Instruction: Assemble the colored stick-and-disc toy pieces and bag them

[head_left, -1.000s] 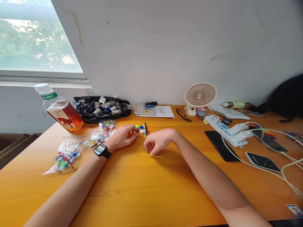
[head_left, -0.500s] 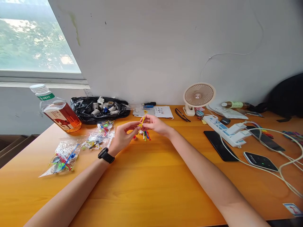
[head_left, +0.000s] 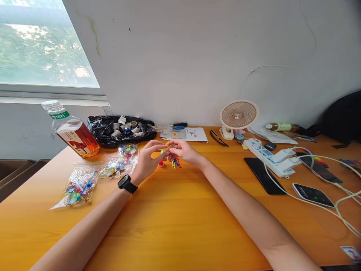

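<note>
Yellow piece point(head_left: 167, 143) lifted between both hands point(head_left: 148, 158) point(head_left: 184, 151), grey fittings point(head_left: 116, 133) in black bag point(head_left: 97, 128)

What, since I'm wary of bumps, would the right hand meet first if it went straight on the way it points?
Most likely the left hand, whose fingertips face the right hand closely, with a thin yellow piece between them; exact depth is unclear.

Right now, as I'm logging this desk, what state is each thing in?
Yellow piece: held in left hand and right hand
Bottle: capped, partly full
Black bag: open, pieces inside
Fan: standing; spinning unclear
Power strip: plugs inserted
Black slab: lying flat, unlit
White-rimmed device: green light on
Watch: worn
</note>
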A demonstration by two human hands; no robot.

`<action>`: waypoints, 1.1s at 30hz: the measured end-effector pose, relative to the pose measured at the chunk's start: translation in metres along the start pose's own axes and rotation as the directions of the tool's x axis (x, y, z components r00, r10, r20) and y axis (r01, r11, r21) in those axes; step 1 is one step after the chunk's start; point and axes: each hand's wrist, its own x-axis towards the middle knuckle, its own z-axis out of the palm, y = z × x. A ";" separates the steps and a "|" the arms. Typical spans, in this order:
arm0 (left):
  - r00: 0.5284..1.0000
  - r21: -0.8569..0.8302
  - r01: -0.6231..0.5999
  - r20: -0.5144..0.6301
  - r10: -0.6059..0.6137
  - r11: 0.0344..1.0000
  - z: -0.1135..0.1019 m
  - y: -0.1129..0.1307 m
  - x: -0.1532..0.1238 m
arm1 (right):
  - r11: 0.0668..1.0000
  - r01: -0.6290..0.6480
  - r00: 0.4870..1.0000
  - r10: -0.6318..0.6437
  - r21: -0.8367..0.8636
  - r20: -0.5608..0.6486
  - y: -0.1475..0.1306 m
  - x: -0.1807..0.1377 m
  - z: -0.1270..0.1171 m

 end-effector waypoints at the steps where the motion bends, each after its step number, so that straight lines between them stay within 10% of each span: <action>1: 1.000 -0.005 -0.012 0.019 0.012 1.000 0.000 0.000 0.000 | 1.000 -0.001 1.000 0.002 -0.008 0.011 -0.001 -0.001 0.000; 21: 0.958 0.120 -0.098 0.281 0.061 0.988 -0.001 0.016 -0.005 | 0.897 -0.067 0.998 0.058 -0.436 -0.035 0.003 -0.004 -0.005; 27: 0.890 0.196 -0.174 0.451 0.068 0.965 -0.003 0.009 -0.008 | 0.591 -0.257 0.964 0.102 -0.765 -0.245 0.000 -0.004 -0.028; 33: 0.894 0.248 -0.228 0.438 0.101 0.941 -0.008 -0.004 -0.006 | 0.580 -0.292 0.956 0.197 -0.760 -0.217 0.010 -0.007 -0.027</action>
